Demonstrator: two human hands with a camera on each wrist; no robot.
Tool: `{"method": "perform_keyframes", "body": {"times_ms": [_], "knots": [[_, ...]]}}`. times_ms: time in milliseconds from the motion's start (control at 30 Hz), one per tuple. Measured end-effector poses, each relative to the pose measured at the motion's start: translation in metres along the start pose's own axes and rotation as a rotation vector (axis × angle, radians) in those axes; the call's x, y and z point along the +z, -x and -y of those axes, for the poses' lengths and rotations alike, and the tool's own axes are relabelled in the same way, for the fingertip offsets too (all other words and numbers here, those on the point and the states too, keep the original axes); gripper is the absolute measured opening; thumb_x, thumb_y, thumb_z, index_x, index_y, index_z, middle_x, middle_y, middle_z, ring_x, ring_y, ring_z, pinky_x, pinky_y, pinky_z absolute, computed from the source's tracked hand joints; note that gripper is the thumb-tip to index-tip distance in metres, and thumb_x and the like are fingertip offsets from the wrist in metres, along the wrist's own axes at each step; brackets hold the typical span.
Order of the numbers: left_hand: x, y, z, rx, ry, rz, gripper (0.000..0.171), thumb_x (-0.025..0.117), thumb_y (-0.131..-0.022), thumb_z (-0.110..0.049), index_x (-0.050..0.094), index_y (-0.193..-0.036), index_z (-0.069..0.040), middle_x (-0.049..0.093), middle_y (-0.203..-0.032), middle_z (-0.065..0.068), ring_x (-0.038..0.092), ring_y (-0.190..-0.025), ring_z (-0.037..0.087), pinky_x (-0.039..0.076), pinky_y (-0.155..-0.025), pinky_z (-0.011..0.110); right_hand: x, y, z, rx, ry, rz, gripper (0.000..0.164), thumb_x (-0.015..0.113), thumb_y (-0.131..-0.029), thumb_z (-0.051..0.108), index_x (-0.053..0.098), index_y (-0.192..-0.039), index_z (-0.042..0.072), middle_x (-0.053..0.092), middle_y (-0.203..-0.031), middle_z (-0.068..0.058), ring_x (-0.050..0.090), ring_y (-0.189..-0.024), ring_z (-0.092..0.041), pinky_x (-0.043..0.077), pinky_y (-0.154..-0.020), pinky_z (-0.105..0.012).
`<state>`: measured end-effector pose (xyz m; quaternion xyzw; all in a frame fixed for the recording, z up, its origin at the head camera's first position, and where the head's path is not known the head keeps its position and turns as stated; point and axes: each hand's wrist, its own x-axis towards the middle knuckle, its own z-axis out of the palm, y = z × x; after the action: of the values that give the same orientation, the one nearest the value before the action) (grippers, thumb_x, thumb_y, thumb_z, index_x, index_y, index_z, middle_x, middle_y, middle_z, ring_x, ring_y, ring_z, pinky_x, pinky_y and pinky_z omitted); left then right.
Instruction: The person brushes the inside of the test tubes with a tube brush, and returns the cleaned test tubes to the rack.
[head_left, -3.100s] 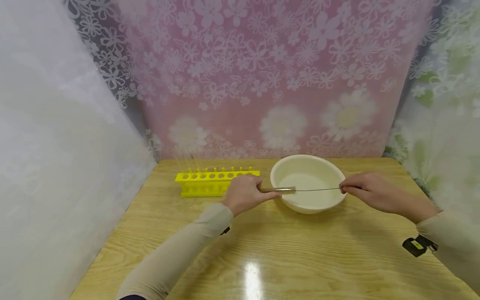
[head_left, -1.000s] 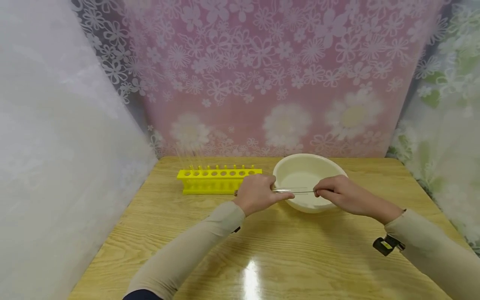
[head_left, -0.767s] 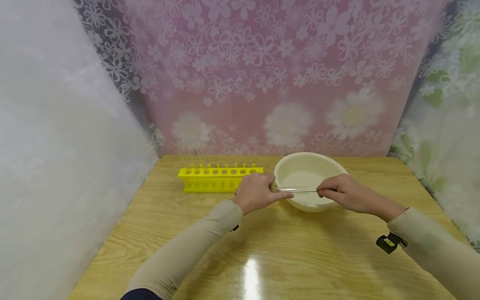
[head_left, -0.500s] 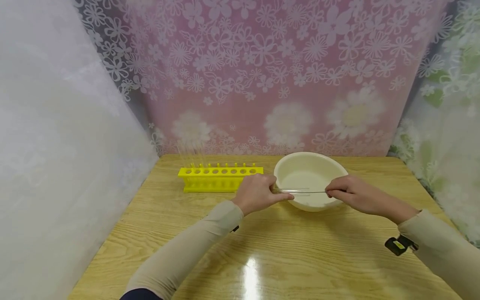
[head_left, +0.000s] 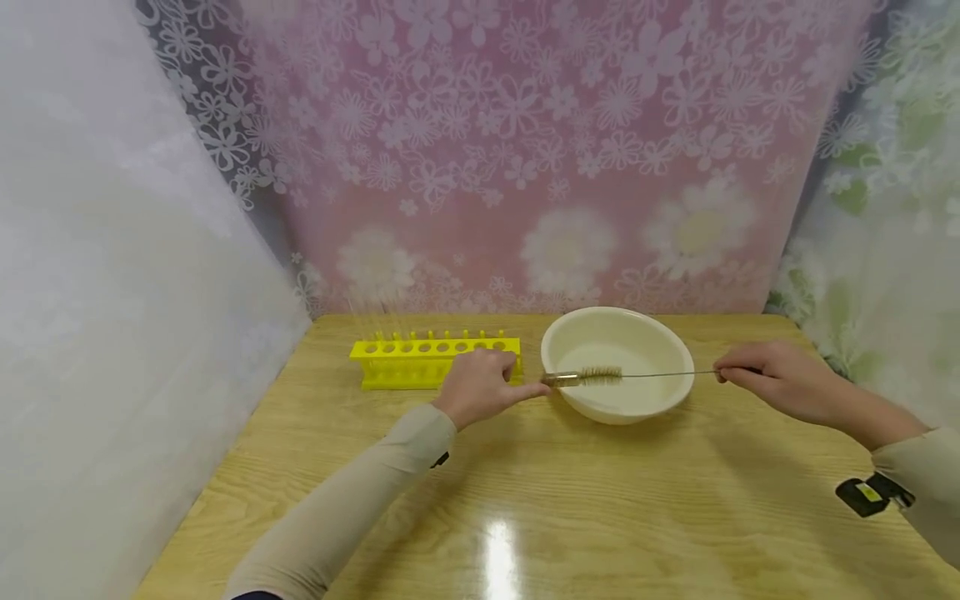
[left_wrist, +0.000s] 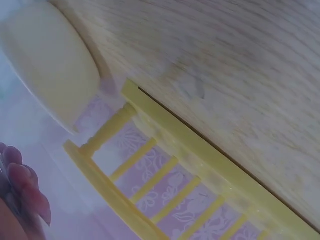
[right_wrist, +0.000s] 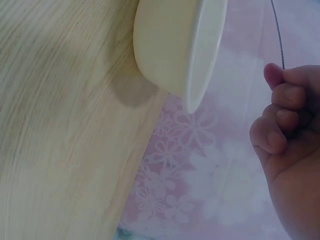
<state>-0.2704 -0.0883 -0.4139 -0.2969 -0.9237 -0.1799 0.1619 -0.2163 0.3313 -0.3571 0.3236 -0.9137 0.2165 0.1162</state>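
My left hand (head_left: 480, 388) grips a clear test tube (head_left: 562, 379) that lies level, its mouth facing right over the cream basin (head_left: 618, 412). Part of the bristles of a test tube brush (head_left: 603, 375) sits inside the tube; the rest sticks out of the mouth. My right hand (head_left: 797, 385) pinches the far end of the brush's thin wire handle, just beyond the basin's right rim. In the right wrist view, thumb and index finger hold the twisted wire (right_wrist: 279, 37), the other fingers curled. Only a few left fingertips (left_wrist: 25, 185) show in the left wrist view.
Behind my left hand stands a yellow test tube rack (head_left: 401, 385), also large in the left wrist view. Several clear tubes (head_left: 375, 321) stand at its left end. The wooden table (head_left: 600, 508) is bounded by a pink floral curtain (head_left: 480, 167) at the back.
My right hand moved in left, then has pulled back right. The bristles, earlier deep in the tube, now partly stick out. My left hand with the tube has shifted slightly left.
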Motion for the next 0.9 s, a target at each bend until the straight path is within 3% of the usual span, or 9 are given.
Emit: {"method": "perform_keyframes", "body": {"times_ms": [267, 433, 533, 700, 900], "knots": [[-0.002, -0.001, -0.005, -0.025, -0.001, 0.012, 0.065, 0.059, -0.083, -0.079, 0.041, -0.062, -0.021, 0.030, -0.054, -0.007, 0.025, -0.047, 0.007, 0.021, -0.046, 0.023, 0.003, -0.004, 0.004, 0.062, -0.042, 0.027, 0.020, 0.061, -0.099, 0.003, 0.074, -0.112, 0.009, 0.074, -0.100, 0.006, 0.064, -0.089, 0.004, 0.054, -0.068, -0.026], [-0.003, -0.006, -0.018, -0.009, 0.011, 0.047, 0.057, 0.064, -0.082, -0.075, 0.051, -0.065, -0.022, 0.041, -0.052, -0.008, 0.037, -0.045, 0.007, 0.028, -0.044, 0.023, 0.014, -0.017, 0.018, 0.078, -0.100, 0.101, 0.020, 0.059, -0.102, 0.008, 0.073, -0.116, 0.008, 0.074, -0.105, 0.002, 0.067, -0.093, -0.005, 0.054, -0.071, -0.027], [-0.001, -0.010, -0.027, 0.004, 0.039, 0.070, 0.051, 0.065, -0.082, -0.074, 0.059, -0.072, -0.025, 0.050, -0.054, -0.011, 0.045, -0.046, 0.006, 0.034, -0.044, 0.023, 0.030, -0.032, 0.031, 0.036, -0.162, 0.135, 0.020, 0.057, -0.102, 0.007, 0.072, -0.114, 0.005, 0.073, -0.104, -0.001, 0.068, -0.091, -0.013, 0.053, -0.071, -0.028], [0.006, -0.016, -0.035, 0.021, 0.023, 0.083, 0.057, 0.060, -0.084, -0.077, 0.056, -0.069, -0.022, 0.048, -0.054, -0.010, 0.042, -0.044, 0.006, 0.033, -0.044, 0.022, 0.054, -0.056, 0.048, -0.022, -0.223, 0.178, 0.020, 0.054, -0.104, 0.010, 0.074, -0.109, 0.007, 0.073, -0.102, -0.001, 0.066, -0.086, -0.014, 0.052, -0.071, -0.029], [0.004, -0.013, -0.027, -0.016, 0.040, 0.071, 0.055, 0.064, -0.081, -0.077, 0.054, -0.067, -0.024, 0.048, -0.052, -0.010, 0.044, -0.044, 0.006, 0.034, -0.043, 0.023, 0.064, -0.066, 0.049, -0.074, -0.237, 0.176, 0.019, 0.057, -0.102, 0.007, 0.076, -0.101, 0.011, 0.074, -0.096, 0.002, 0.063, -0.076, -0.013, 0.048, -0.066, -0.026]]}}
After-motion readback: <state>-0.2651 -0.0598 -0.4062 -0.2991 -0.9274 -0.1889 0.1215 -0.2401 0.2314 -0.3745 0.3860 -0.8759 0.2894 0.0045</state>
